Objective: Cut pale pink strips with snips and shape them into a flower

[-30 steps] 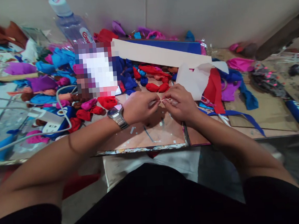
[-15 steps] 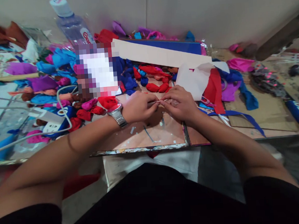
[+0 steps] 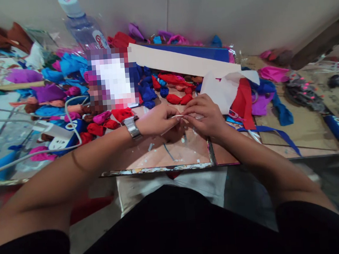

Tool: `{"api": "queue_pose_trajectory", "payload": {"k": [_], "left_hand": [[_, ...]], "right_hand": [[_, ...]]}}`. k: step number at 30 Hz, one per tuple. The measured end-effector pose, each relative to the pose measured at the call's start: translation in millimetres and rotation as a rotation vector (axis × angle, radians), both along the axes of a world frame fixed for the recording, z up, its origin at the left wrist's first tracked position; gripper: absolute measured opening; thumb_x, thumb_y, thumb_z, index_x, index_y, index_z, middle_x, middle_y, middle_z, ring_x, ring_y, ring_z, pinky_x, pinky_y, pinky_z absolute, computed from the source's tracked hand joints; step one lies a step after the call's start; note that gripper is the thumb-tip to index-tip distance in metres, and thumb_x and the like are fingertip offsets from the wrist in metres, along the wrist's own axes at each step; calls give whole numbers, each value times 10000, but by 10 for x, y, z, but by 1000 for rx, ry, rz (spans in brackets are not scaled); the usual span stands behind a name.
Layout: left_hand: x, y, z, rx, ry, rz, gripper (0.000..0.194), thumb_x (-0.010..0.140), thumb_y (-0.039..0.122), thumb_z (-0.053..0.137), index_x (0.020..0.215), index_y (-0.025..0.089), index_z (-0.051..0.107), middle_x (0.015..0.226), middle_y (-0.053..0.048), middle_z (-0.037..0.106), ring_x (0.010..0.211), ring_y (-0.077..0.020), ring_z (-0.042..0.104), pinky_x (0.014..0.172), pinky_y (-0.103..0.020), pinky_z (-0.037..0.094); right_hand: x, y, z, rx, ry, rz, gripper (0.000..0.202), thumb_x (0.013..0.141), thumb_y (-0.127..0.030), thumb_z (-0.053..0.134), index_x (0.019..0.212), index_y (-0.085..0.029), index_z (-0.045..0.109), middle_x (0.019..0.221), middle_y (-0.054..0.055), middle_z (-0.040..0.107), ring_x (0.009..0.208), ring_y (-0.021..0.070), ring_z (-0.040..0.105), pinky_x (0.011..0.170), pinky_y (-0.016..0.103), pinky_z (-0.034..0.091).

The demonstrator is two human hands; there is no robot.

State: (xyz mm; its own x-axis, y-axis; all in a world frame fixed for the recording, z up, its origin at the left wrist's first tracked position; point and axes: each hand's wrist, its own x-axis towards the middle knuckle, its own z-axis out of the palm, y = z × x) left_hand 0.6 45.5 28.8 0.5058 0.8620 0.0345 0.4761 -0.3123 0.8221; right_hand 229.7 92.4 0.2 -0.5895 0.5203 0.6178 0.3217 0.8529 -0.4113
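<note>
My left hand [image 3: 158,119], with a silver watch at its wrist, pinches a thin whitish strip [image 3: 175,116] between thumb and fingers. From the other side, my right hand [image 3: 204,114] is closed on the same strip, its fingertips almost touching those of the left. Whether the strip is paper, film or cord I cannot make out. Both hands are just above the brownish work board [image 3: 148,156]. Beyond them lie red knotted cloth pieces [image 3: 180,98]. A white sheet [image 3: 218,92] and a red cloth strip [image 3: 244,105] lie beside my right hand.
Heaps of coloured cloth [image 3: 49,93] cover the left side, crossed by a white cable [image 3: 36,154]. A clear bottle [image 3: 84,32] stands at the back. A long cream strip [image 3: 182,59] lies behind the hands. A blue ribbon [image 3: 281,135] curls at right.
The fingertips have drawn closer together on the strip, the right hand shifting slightly left and tilting. Surrounding things stay put; the view has shifted slightly.
</note>
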Motion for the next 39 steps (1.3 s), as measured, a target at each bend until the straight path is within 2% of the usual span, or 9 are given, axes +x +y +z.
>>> {"api": "queue_pose_trajectory", "payload": {"k": [3,5,9,14,17,23,29,34,39], "left_hand": [[0,14,20,-231,-200,-52,282,1009,342,574,849,166,725,801,-63,793,699,-166,762,618,-245,555],[1,24,36,-320,-232,-52,243,1016,271,546,879,173,721,850,-81,808,761,-187,796,667,-274,597],[6,40,46,-292,-175,-40,358,1063,229,433,878,175,734,875,-104,816,750,-198,798,668,-302,603],[1,33,40,-269,-311,-41,284,1030,335,576,846,161,703,809,-86,784,716,-176,761,681,-296,603],[1,6,62,-112,-208,0,336,1015,417,612,833,157,722,771,-62,769,659,-146,705,649,-261,552],[32,-51,11,430,152,144,354,1040,430,561,921,193,795,772,-36,767,686,-160,680,655,-286,431],[20,-42,-113,766,471,120,290,1042,293,511,1037,189,782,892,-81,791,747,-208,712,605,-331,378],[11,-37,-123,903,536,79,283,1029,248,506,969,179,774,801,-71,755,674,-193,673,572,-332,343],[37,-50,-128,766,498,138,342,1068,342,478,1011,185,777,853,-77,775,723,-204,704,592,-341,360]], "right_hand": [[1,-15,11,7,26,2,201,981,-470,706,950,-309,823,986,62,768,1031,288,651,962,517,499],[3,-22,19,28,40,11,166,976,-449,718,965,-324,827,978,55,765,1027,286,649,960,516,500],[17,-20,15,51,51,21,129,975,-425,722,1006,-359,830,984,47,763,1036,289,646,964,538,492],[33,-22,-6,38,54,-42,144,960,-455,734,1012,-357,825,991,52,761,1053,310,634,977,573,484],[27,-41,1,32,66,-59,154,960,-465,731,987,-338,816,974,54,761,1052,316,630,982,578,488],[-32,-90,41,28,104,-67,191,984,-442,701,927,-277,776,963,70,771,1010,299,640,957,536,502],[-71,-86,8,-59,125,-87,227,988,-471,692,900,-268,742,936,55,771,1003,286,639,965,511,489],[-76,-98,-14,-87,93,-69,228,1010,-455,655,908,-256,697,954,66,752,1039,293,597,972,506,468],[-76,-98,-27,-74,56,-60,192,1034,-407,603,936,-252,660,985,74,739,1056,297,581,976,506,459]]}}
